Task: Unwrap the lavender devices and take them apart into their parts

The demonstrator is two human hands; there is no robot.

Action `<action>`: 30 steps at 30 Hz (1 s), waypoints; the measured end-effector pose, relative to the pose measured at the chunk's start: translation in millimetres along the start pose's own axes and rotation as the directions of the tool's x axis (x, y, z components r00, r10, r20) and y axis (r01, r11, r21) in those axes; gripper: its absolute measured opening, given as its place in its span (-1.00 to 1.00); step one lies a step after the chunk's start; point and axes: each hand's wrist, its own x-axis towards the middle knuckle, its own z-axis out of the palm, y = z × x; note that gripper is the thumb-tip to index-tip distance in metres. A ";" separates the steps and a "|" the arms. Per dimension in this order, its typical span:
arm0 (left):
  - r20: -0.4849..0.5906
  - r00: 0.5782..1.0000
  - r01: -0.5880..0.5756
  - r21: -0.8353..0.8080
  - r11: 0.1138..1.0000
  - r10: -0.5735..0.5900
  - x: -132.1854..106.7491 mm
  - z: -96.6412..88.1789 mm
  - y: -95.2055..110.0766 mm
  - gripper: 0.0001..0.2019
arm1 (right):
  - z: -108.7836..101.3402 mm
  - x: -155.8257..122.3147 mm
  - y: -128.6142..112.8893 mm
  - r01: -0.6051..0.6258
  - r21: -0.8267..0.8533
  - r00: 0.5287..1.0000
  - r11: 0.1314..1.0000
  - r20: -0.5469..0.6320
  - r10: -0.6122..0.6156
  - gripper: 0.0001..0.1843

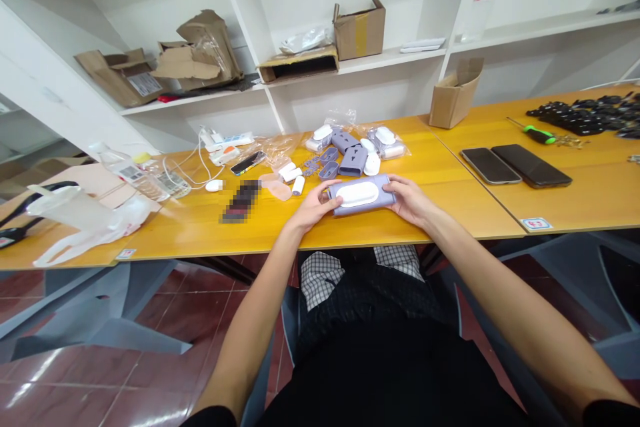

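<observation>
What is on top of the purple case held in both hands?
A white oval piece lies on the purple case, which the left hand and right hand grip at its ends. The case's inside and underside are hidden.

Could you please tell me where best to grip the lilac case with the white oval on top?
By its short rounded ends, coming from either side: the lilac case lies long-ways across, and the left hand and right hand hold it so.

Two dark phones are laid side by side on the right-hand yellow table, a green-handled screwdriver and black parts are seen farther back, and a clear bottle is laid at the far left.
</observation>
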 end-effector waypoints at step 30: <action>-0.058 0.998 -0.021 0.075 0.997 0.025 4.5 -0.2 -7.2 -0.32 | -6.4 -0.9 9.3 0.166 -0.498 0.984 0.851 0.026 -0.176 -0.33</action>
